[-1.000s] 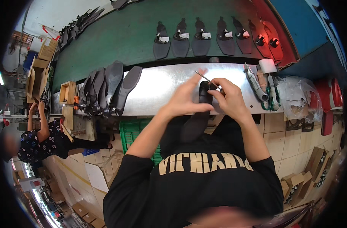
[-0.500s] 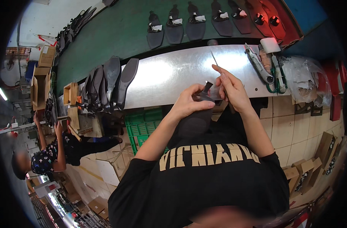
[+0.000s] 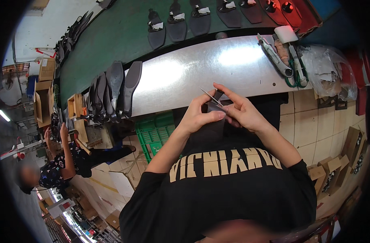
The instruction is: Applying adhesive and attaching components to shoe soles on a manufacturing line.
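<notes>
My left hand (image 3: 199, 115) is closed round a dark shoe sole (image 3: 207, 131), held over my lap just off the near edge of the metal worktop (image 3: 181, 81). Its lower part blends into my black shirt, and my fingers cover much of its upper end. In my right hand (image 3: 245, 115) is a slim metal blade (image 3: 209, 95), gripped between the fingers. The blade slants up and left across the top of the sole, close to my left fingers. Whether it touches the sole I cannot tell.
Several dark soles (image 3: 131, 89) stand at the worktop's left. A row of strapped soles (image 3: 177, 28) lies on the green surface. To the right are a utility knife (image 3: 274, 56), green-handled scissors (image 3: 298, 71) and a plastic bag (image 3: 328, 69). A green crate (image 3: 154, 131) sits below; a co-worker (image 3: 59, 166) is at left.
My right hand has come down and left toward the sole. The blade, upright before and apart from it, now slants across its upper end. The sole's narrow end is now more covered.
</notes>
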{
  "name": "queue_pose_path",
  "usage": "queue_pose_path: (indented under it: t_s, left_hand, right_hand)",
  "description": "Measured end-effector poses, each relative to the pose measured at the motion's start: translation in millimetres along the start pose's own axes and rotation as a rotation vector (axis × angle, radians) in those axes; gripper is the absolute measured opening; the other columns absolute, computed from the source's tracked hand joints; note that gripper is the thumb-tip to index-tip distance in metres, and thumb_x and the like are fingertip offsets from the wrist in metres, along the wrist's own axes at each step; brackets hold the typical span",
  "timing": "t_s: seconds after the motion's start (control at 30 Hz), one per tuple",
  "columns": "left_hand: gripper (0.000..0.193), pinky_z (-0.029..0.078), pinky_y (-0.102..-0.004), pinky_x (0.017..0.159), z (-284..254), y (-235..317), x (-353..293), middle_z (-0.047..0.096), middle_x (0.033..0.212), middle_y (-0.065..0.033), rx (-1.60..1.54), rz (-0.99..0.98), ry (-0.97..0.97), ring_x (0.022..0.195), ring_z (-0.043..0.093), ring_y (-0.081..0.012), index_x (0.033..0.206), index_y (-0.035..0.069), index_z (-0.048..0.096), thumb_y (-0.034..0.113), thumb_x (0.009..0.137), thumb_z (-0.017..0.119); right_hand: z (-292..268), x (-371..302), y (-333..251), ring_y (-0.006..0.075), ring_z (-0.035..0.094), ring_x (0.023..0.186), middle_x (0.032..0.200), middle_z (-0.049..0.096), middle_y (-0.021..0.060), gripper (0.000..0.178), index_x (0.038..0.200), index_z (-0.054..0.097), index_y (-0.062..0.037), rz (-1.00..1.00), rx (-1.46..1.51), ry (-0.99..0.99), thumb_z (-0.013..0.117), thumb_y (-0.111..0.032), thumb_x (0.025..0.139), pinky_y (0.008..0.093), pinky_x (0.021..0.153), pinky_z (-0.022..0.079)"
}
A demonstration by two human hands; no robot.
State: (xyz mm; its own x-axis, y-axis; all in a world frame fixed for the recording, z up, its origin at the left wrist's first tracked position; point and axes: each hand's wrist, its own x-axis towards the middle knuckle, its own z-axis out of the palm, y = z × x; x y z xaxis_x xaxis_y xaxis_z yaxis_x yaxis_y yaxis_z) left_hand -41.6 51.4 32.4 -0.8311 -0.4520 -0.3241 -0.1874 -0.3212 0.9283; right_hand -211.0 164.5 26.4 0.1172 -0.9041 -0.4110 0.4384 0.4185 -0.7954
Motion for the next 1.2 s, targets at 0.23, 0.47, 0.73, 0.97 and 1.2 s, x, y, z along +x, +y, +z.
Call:
queue_pose_path:
  t_s: [0.23, 0.47, 0.73, 0.97, 1.2]
  left_hand:
    - [0.038, 0.045, -0.0246, 0.072, 9.6, 1.1, -8.0, 0.062, 0.083, -0.0031, 0.12, 0.028, 0.022, 0.078, 0.057, -0.0104, 0.093, -0.002, 0.061, 0.024, 0.07, 0.075]
    - [0.037, 0.04, -0.0242, 0.065, 12.3, 2.6, -10.7, 0.056, 0.077, -0.0017, 0.196, 0.016, -0.031, 0.071, 0.051, -0.0102, 0.087, 0.001, 0.058, 0.027, 0.066, 0.076]
    - [0.038, 0.037, -0.0229, 0.064, 13.2, -4.2, -8.5, 0.054, 0.077, -0.0002, 0.138, -0.068, -0.069, 0.071, 0.048, -0.0092, 0.084, 0.002, 0.059, 0.028, 0.063, 0.077]
    - [0.037, 0.035, -0.022, 0.064, 8.9, -7.5, 1.3, 0.054, 0.077, 0.0006, 0.075, -0.098, -0.125, 0.071, 0.047, -0.008, 0.083, 0.003, 0.059, 0.031, 0.064, 0.074]
    - [0.033, 0.044, -0.023, 0.068, -6.0, -10.0, -1.1, 0.062, 0.081, -0.001, -0.367, -0.352, 0.0, 0.072, 0.055, -0.0104, 0.091, 0.002, 0.065, 0.034, 0.089, 0.055]
  right_hand:
    - [1.9, -6.9, 14.7, 0.0025, 0.041, 0.052, 0.063, 0.049, -0.0059, 0.053, 0.149, 0.041, -0.0162, -0.1, 0.081, 0.031, 0.054, -0.009, 0.098, 0.0178, 0.047, 0.032]
    - [-3.7, -15.6, 8.5, 0.0028, 0.039, 0.052, 0.064, 0.049, -0.0046, 0.047, 0.144, 0.048, -0.0105, -0.054, 0.14, 0.028, 0.051, -0.005, 0.097, 0.0177, 0.048, 0.033]
    - [-14.3, -21.1, 8.8, 0.0029, 0.04, 0.054, 0.066, 0.049, -0.0039, 0.046, 0.143, 0.05, -0.0112, -0.04, 0.09, 0.002, 0.05, -0.003, 0.098, 0.0172, 0.048, 0.035]
    - [-29.1, -18.6, 7.7, 0.0025, 0.04, 0.053, 0.065, 0.048, -0.0046, 0.043, 0.141, 0.052, -0.0146, 0.015, 0.0, 0.001, 0.048, -0.006, 0.099, 0.0173, 0.047, 0.034]
    - [-16.8, 3.9, 3.9, 0.0042, 0.04, 0.049, 0.063, 0.047, -0.0038, 0.041, 0.143, 0.049, -0.0136, 0.101, 0.09, -0.011, 0.045, -0.014, 0.102, 0.018, 0.043, 0.032]
